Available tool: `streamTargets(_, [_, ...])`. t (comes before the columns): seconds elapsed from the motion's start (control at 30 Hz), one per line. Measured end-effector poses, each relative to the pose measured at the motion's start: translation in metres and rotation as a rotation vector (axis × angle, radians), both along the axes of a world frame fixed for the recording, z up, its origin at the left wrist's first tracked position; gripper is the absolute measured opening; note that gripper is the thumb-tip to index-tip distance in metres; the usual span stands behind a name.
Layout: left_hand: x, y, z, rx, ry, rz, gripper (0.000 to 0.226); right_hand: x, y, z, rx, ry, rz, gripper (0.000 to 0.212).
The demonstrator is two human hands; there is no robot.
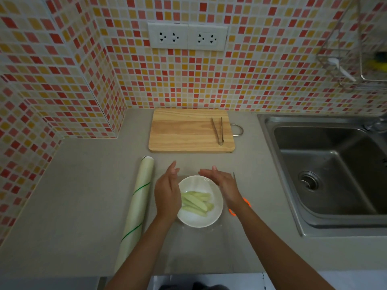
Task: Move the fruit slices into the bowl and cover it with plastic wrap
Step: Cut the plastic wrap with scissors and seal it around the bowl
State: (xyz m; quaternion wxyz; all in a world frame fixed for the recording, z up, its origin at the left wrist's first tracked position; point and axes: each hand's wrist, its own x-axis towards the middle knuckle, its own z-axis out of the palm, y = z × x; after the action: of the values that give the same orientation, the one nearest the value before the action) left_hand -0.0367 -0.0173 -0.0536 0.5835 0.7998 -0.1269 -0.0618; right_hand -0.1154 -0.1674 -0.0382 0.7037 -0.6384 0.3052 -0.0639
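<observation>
A: Hands? How open, touching what?

B: Left hand was flat, fingers straight and together, lying against the left rim of the white bowl. Right hand likewise open, fingers extended over the bowl's far right rim. Neither was curled round anything. A clear sheet of plastic wrap lay over the bowl and spread onto the counter towards me; whether the palms pressed it, I couldn't tell.

A: The fruit?

B: Pale green fruit slices sat inside the bowl, piled near its middle.

A: Surroundings?

B: Plastic wrap roll lay lengthways just left of the left hand. Scissors with orange handles were mostly hidden under the right wrist. Wooden cutting board beyond the bowl, metal tongs resting on its right part.

A: Edges, room?

B: Steel sink to the right, its rim well apart from the bowl. Tiled wall behind; bare counter between bowl and board.
</observation>
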Motion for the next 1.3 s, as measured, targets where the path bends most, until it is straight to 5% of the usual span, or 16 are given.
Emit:
streamTargets(0.23, [-0.021,0.001,-0.019,-0.200,0.349,0.065,0.056,-0.006,0.012,-0.019,0.103,0.006,0.040,0.049])
streamTargets(0.6, [-0.021,0.000,-0.007,-0.202,0.382,0.099,0.056,-0.001,0.008,-0.019,-0.013,0.121,0.136,0.061])
streamTargets(0.87, [-0.021,0.001,-0.007,-0.268,0.442,0.118,0.048,-0.003,0.006,-0.013,0.062,0.008,-0.048,0.065])
streamTargets(1.17, [-0.005,-0.001,-0.011,-0.284,0.633,-0.076,0.049,-0.007,0.011,-0.016,0.160,0.025,0.049,0.054])
streamTargets(1.3, [0.006,-0.001,-0.008,-0.253,0.730,-0.193,0.067,-0.006,0.011,-0.015,0.152,0.062,0.105,0.054])
